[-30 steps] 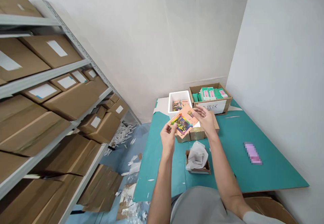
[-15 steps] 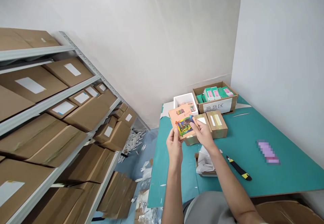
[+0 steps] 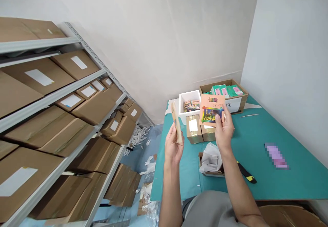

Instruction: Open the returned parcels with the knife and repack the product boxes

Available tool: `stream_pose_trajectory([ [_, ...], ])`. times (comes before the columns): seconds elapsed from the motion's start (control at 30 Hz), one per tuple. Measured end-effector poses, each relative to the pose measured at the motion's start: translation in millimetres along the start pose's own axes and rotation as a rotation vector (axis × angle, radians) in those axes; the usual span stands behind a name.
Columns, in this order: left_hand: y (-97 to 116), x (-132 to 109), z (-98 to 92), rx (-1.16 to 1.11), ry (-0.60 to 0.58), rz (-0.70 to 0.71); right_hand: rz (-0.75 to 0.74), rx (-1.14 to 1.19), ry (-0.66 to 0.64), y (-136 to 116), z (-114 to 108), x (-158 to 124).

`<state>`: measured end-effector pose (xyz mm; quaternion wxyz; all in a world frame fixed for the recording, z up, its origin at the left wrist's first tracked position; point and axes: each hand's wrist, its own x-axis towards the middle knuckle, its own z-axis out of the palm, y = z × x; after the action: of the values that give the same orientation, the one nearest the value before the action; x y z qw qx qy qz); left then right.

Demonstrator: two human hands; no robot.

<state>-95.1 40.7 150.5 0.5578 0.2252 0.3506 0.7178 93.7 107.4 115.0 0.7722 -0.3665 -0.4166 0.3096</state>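
Note:
My right hand [image 3: 223, 131] grips an orange card pack [image 3: 211, 110] with a colourful picture on it, held upright over the two small taped boxes [image 3: 198, 128]. My left hand [image 3: 173, 147] is closed on a second thin pack [image 3: 176, 125], seen edge-on, above the left edge of the green table [image 3: 269, 177]. Just below my hands sits a small open box with white tissue paper [image 3: 210, 159]. A white foam box [image 3: 189, 101] with more packs stands behind.
A cardboard box of green and pink packs [image 3: 225, 92] stands at the back by the wall. A black and yellow utility knife [image 3: 245, 173] lies near my right forearm. Metal shelving [image 3: 51, 97] full of cartons fills the left. Paper scraps litter the floor [image 3: 138, 139].
The single stack held by both hands has been parted: my right hand carried one pack right and up, my left hand kept another and turned it edge-on.

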Motion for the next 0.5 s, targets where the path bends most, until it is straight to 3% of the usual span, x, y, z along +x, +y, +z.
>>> stream_pose_trajectory([
  [0.1, 1, -10, 11.7, -0.219, -0.127, -0.206, 0.208, 0.171, -0.101, 2, 9, -5],
  [0.27, -7, -17, 26.2, -0.353, -0.152, -0.268, 0.669, 0.551, -0.281, 2, 13, -5],
  [0.37, -9, -16, 29.4, -0.331, -0.153, -0.259, 0.748, 0.641, -0.369, -3, 10, -2],
  [0.5, -7, -18, 33.0, -0.314, -0.144, -0.291, 0.73, 0.739, -0.432, -7, 4, -1],
])
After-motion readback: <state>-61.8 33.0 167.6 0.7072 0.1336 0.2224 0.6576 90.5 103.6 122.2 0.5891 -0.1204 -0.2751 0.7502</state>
